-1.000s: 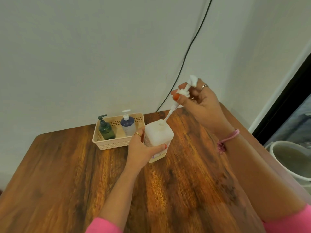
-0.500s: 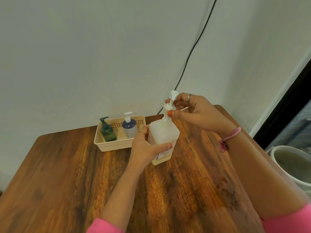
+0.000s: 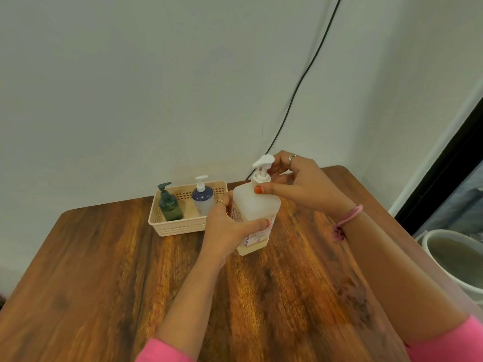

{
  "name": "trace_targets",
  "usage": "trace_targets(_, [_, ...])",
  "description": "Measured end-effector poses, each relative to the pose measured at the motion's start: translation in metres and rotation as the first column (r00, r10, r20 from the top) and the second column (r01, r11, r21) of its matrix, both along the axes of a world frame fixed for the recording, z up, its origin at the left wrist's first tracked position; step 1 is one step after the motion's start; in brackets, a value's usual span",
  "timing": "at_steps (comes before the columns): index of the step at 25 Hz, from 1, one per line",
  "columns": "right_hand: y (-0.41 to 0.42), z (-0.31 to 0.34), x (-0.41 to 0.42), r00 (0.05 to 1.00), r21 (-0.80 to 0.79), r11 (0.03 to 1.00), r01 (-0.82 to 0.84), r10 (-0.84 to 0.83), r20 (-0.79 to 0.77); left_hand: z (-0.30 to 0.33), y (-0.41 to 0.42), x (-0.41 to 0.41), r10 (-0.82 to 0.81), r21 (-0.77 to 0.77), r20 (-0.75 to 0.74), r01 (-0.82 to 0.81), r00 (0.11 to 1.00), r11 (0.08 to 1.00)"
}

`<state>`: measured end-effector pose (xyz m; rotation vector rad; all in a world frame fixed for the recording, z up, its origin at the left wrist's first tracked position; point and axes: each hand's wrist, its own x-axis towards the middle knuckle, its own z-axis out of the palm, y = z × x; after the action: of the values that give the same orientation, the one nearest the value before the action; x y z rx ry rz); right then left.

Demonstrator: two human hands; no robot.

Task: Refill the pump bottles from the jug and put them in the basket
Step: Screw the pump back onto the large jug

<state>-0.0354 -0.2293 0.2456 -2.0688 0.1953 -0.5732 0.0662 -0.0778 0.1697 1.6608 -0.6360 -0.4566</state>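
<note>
Pump bottle [image 3: 254, 207] stands on desk [image 3: 104, 270], left hand [image 3: 230, 226] gripping its body steady while right hand [image 3: 300, 178] fingers [image 3: 264, 188] pinch the pump collar [image 3: 260, 177], apparently to screw it tight.

Left hand [image 3: 226, 226] grips white square bottle [image 3: 254, 210] standing on table [image 3: 104, 270] near far edge. Right hand [image 3: 300, 182] pinches white pump head [image 3: 262, 168] at bottle neck, seemingly seated. Cream basket [image 3: 180, 226] just left, holding green bottle [image 3: 170, 205] and blue bottle [image 3: 202, 198].
</note>
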Motion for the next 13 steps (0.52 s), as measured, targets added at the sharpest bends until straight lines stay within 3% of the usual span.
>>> trace_targets(3, [0.003,-0.003,0.001,0.999,0.025,0.999,0.032,-0.032,-0.013,-0.001,-0.001,-0.001,-0.001,0.001,0.01,0.001,1.0,1.0])
trace_targets(6, [-0.005,0.004,-0.004,0.978,0.157,0.975,-0.156,0.175,-0.114,-0.001,-0.002,-0.002,-0.006,0.005,0.019,0.006,1.0,1.0])
trace_targets(8, [-0.007,0.003,-0.005,0.954,0.149,0.956,-0.254,0.272,-0.122,-0.001,-0.003,-0.002,-0.012,-0.006,0.012,0.012,1.0,1.0])
trace_targets(10, [-0.003,-0.001,-0.003,0.979,0.139,0.974,-0.181,0.192,-0.069,-0.001,-0.004,-0.002,-0.017,-0.018,-0.006,0.017,1.0,1.0])
trace_targets(13, [0.01,-0.012,0.004,0.996,0.175,0.983,0.064,-0.074,0.051,-0.002,-0.005,-0.003,0.0,-0.02,-0.019,0.0,1.0,1.0])
